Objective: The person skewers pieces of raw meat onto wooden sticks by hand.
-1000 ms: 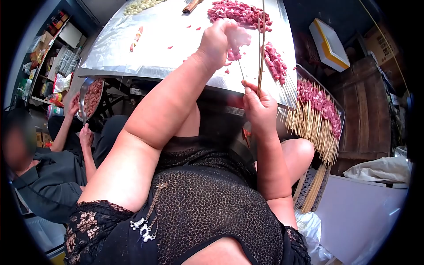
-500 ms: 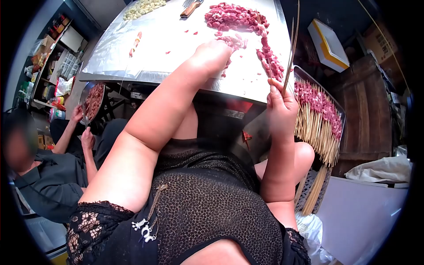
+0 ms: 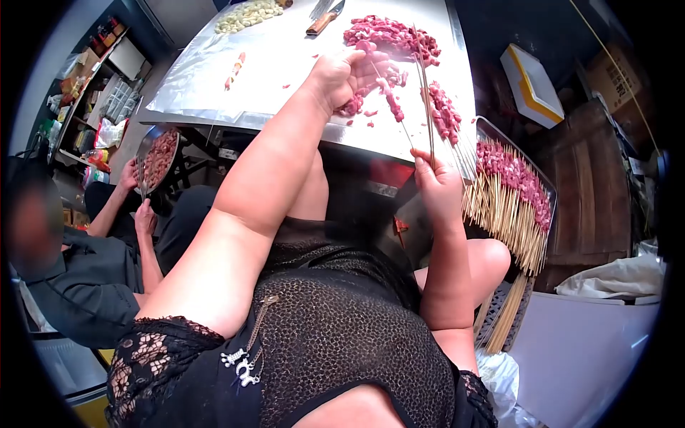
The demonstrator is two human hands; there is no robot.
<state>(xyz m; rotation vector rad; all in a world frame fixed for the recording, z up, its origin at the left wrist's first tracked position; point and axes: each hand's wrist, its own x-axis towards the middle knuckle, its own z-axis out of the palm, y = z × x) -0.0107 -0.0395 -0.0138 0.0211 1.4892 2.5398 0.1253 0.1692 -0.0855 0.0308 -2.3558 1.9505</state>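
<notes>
My left hand [image 3: 337,80] is over the metal table, its thumb and fingertips closed on a small piece of raw meat [image 3: 366,46]. My right hand [image 3: 440,180] is at the table's front edge, pinching a skewer [image 3: 407,133] with several meat pieces on it, its tip pointing toward my left hand. Several bare skewers [image 3: 428,107] also stand up from my right hand. Behind lies a pile of cut meat [image 3: 385,32], with a smaller heap [image 3: 351,105] below my left hand. Loaded skewers [image 3: 446,114] lie along the table's right side.
A tray [image 3: 553,191] of loaded skewers stands at right. A knife [image 3: 327,19] and a pale chopped heap [image 3: 248,16] lie at the back. One skewer [image 3: 234,71] lies at left. Beside me a person [image 3: 89,267] works over a bowl [image 3: 171,160] of meat.
My left hand has lifted back from the meat, and a piece now shows at its fingertips. My right hand has come slightly lower and left, with its skewers leaning more to the left.
</notes>
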